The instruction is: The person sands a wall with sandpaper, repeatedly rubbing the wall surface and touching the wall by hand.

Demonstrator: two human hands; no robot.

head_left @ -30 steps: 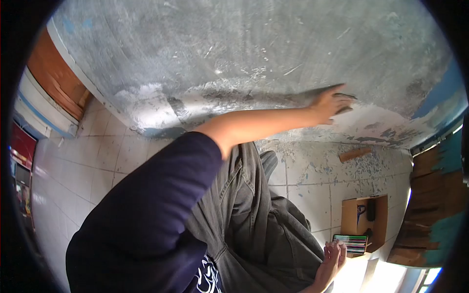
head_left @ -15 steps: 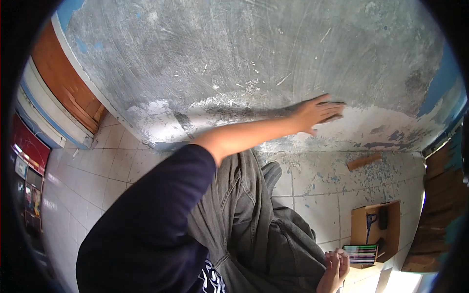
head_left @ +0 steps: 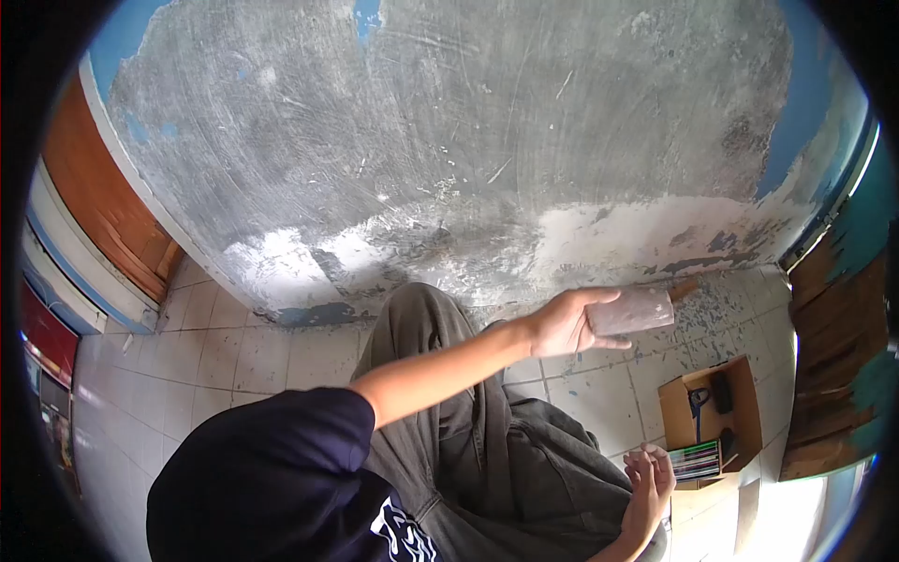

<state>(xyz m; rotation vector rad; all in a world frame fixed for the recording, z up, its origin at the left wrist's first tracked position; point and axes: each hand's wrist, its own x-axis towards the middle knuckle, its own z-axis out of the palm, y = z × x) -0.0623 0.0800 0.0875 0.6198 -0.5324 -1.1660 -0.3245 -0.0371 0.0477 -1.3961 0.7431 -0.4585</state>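
Observation:
My left hand (head_left: 576, 323) is turned palm up over the floor near the foot of the wall. Its fingers hold a flat, grey-brown rectangular piece (head_left: 632, 312), which looks like sandpaper. Beyond it rises the grey wall (head_left: 375, 140), with pale and blue patches of worn paint. At the lower right, my right hand (head_left: 649, 482) hovers by my knee with fingers loosely bent and apart, no object visible in it. Just beside it is a striped, multicoloured pack (head_left: 696, 461) at the edge of an open cardboard box (head_left: 674, 412).
Blue-handled scissors (head_left: 698, 401) and a dark object (head_left: 721, 391) lie in the box. Paint flakes are scattered over the tiled floor (head_left: 599, 403). A brown strip (head_left: 685, 288) lies by the wall. Orange wood (head_left: 103, 197) stands left, and a torn brown-and-teal panel (head_left: 829, 375) right.
My left hand has come off the wall, moved down towards me and turned palm up, showing the flat piece. The view has shifted a little. My right hand stays near the box.

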